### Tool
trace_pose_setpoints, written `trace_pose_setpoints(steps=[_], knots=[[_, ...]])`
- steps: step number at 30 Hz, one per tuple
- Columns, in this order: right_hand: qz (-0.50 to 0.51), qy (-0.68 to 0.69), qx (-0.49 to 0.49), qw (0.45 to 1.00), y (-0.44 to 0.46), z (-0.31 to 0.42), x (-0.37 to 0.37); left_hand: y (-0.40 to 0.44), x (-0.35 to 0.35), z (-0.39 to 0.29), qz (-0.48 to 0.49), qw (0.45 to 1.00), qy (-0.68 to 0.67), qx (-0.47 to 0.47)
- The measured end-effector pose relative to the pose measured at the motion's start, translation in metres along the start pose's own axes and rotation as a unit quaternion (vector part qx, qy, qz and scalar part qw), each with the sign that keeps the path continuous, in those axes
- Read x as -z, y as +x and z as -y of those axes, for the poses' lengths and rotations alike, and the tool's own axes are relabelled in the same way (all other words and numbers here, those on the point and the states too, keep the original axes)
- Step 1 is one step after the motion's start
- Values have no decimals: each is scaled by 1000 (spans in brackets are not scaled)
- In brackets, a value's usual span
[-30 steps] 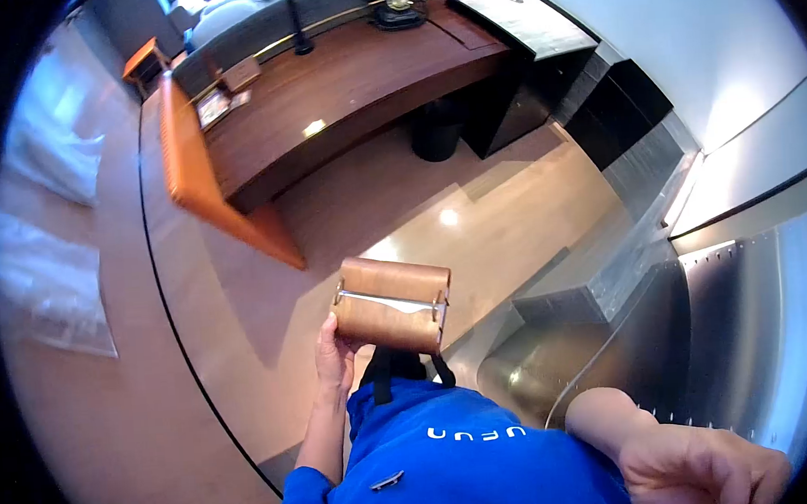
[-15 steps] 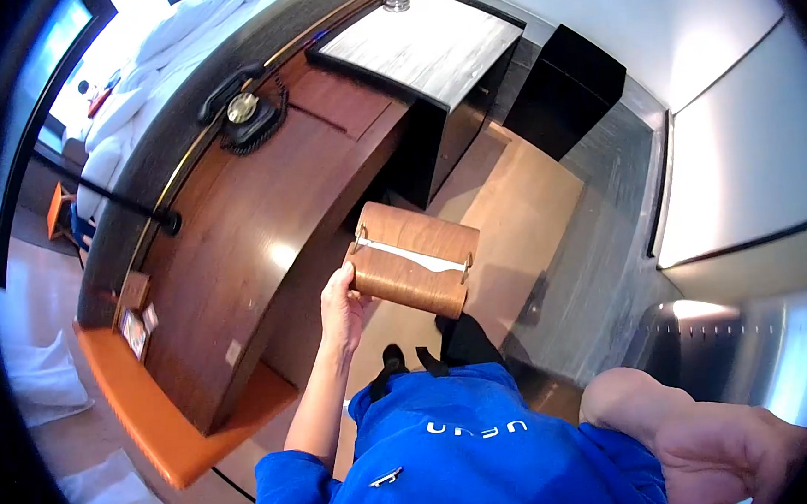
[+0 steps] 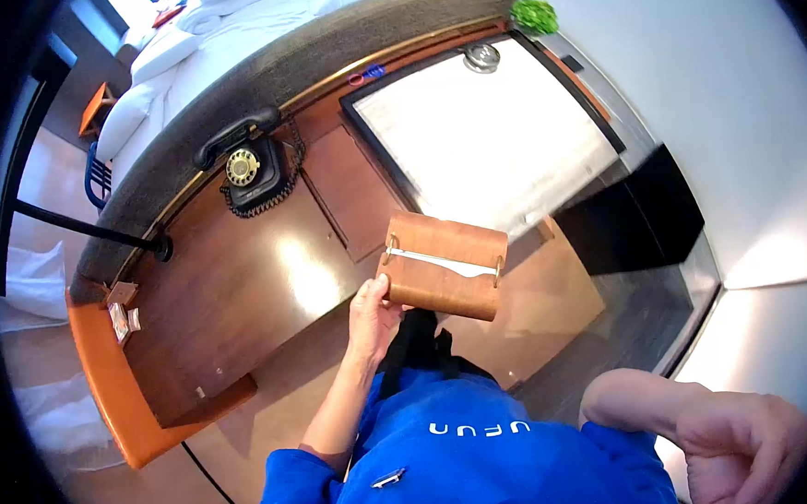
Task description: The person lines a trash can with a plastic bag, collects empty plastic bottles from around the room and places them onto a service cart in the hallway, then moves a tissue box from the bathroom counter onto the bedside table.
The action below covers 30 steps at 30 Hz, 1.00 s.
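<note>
My left hand (image 3: 371, 323) is closed on the left end of a brown wood-grain tissue box (image 3: 447, 289). A strip of white tissue (image 3: 446, 261) shows in the slot along its top, with a metal ring at each end. The box is held in the air, in front of the wooden desk and the white-topped cabinet. My right hand (image 3: 748, 443) hangs low at the right with its fingers loosely apart and partly cut off by the view's dark edge. It appears to hold nothing.
A black rotary telephone (image 3: 255, 173) stands on the brown desk (image 3: 238, 271). On the white-topped cabinet (image 3: 499, 144) sits a silver call bell (image 3: 481, 58). A green plant (image 3: 534, 16), a black box-shaped piece (image 3: 632, 215) and an orange padded edge (image 3: 116, 390) are around. Behind lies a bed (image 3: 224, 41).
The view has moved closer to the desk and the white-topped cabinet, which appear larger. The tissue box stays in my left hand, slightly further right in view. My right hand's fingers have turned downward.
</note>
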State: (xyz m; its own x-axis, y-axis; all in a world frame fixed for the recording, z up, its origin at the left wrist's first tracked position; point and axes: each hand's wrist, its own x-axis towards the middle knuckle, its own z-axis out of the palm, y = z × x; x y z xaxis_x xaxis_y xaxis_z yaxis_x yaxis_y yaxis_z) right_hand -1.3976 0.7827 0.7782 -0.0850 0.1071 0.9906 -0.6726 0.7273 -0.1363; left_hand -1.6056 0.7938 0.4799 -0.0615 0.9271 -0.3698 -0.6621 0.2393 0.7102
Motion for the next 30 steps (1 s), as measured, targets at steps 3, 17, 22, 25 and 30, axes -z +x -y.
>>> trace_pose_setpoints(steps=[3,17,22,25,30], knots=[[-52,-3,-30,998,-32,9,54,36,-23,18,-6,1000,-28,2],[-76,-278,-701,652,-270,-110,213,125,-86,116,-118,983,-142,-1],[-31,-274,-662,697,-261,-176,230,112,-102,127,-161,967,-193,-33],[-2,-320,-568,758,-280,-225,229,101,-98,125,-172,958,-226,-47],[51,-422,-515,745,-265,-330,217,93,-94,152,-166,974,-152,-34]])
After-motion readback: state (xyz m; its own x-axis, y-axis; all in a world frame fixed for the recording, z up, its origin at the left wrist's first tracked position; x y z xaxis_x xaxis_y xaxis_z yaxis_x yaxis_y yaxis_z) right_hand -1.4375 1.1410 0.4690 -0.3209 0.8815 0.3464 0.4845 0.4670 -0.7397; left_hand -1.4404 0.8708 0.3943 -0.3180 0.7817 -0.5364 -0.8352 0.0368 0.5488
